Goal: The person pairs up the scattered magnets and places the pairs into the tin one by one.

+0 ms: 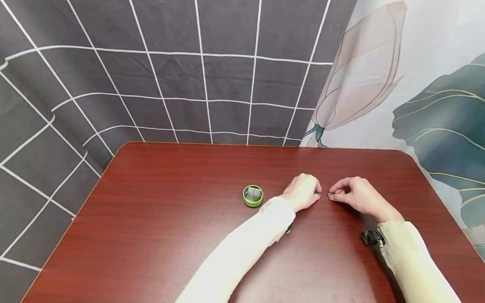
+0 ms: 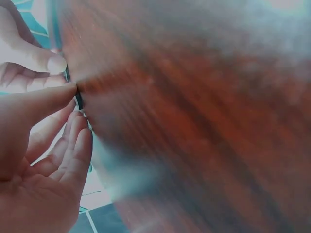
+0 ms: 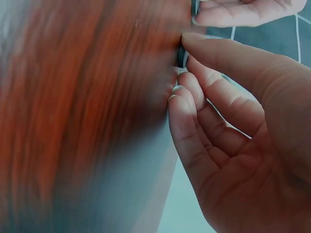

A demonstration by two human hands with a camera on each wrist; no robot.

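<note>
Above the right half of the table, my left hand [image 1: 301, 191] and right hand [image 1: 356, 194] face each other with a small gap between their fingertips. The left thumb and fingers pinch a small, thin dark piece [image 2: 78, 100]. A similar small dark piece [image 3: 182, 57] is pinched between my right thumb and fingers. Both pieces are mostly covered by the fingers, so their exact kind cannot be told. Left of my left hand stands a round green-rimmed container [image 1: 253, 205] with grey, flat-sided pieces [image 1: 253, 194] inside.
The reddish-brown wooden table [image 1: 162, 220] has rounded far corners. Behind it hangs a dark grey cloth [image 1: 229, 78] with a white grid, and at the right a floral curtain [image 1: 431, 110]. A black wrist device [image 1: 372, 238] sits at my right cuff.
</note>
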